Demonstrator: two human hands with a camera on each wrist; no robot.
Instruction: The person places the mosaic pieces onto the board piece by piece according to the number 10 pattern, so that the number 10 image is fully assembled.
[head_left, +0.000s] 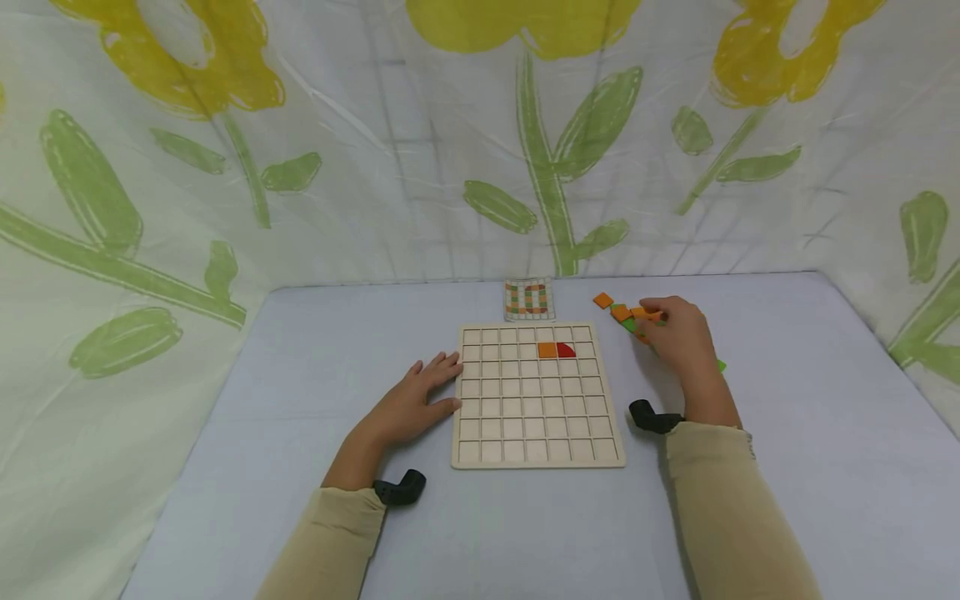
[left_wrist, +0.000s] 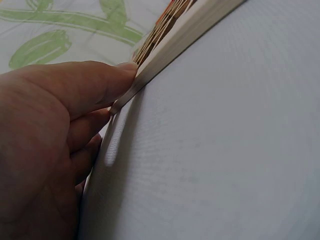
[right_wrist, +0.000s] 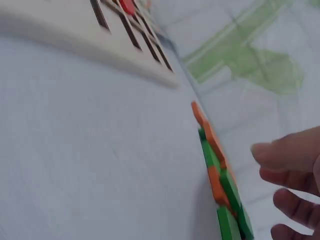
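Note:
A light wooden grid board [head_left: 512, 429] lies on the table, holding an orange square tile [head_left: 547, 350] and a red quarter-round tile [head_left: 566, 351] side by side in its upper right part. My left hand [head_left: 411, 402] rests at the board's left edge, fingertips and thumb touching the rim. Over a loose heap of orange and green tiles right of the board hovers my right hand [head_left: 681, 335]. In the right wrist view its thumb and fingers [right_wrist: 287, 150] are spread apart, with no tile between them, beside green tiles [right_wrist: 230, 190] and orange tiles [right_wrist: 214, 142]. The hand partly hides the heap in the head view.
A small card [head_left: 528, 300] with a coloured grid pattern lies just behind the board. One orange tile [head_left: 603, 300] sits at the heap's left end; a green tile [head_left: 722, 366] shows right of the right wrist. Flower-printed cloth [head_left: 352, 208] hangs behind the white table.

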